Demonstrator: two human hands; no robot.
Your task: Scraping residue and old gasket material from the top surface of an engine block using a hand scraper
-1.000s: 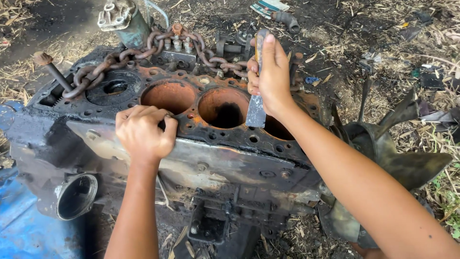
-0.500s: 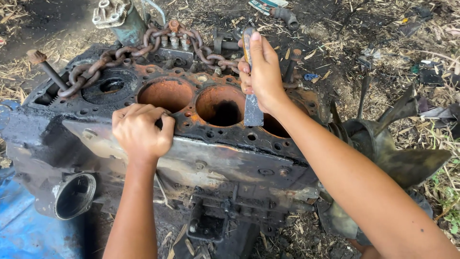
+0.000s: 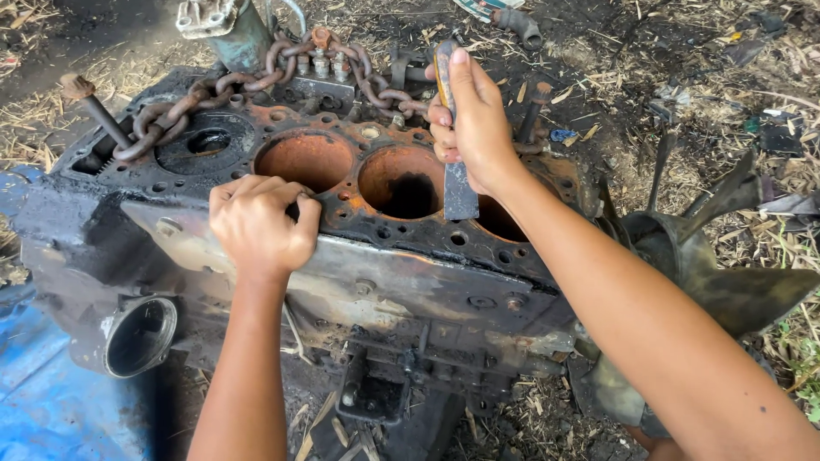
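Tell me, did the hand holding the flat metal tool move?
Hardly. The right hand holds the scraper upright at the same rusty bore on the engine block as before.

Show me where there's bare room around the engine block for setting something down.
Free: blue sheet left of the engine block, and dark soil behind the chain. Crowded: block top with left hand, right hand holding the scraper; fan fills the right.

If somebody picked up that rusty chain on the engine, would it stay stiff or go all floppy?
The rusty chain would probably flop: its separate links already curve loosely over the engine block. It is likely heavy for its size, since the links look like thick metal. The rough rust suggests it wouldn't be slippery, though it might leave hands dirty.
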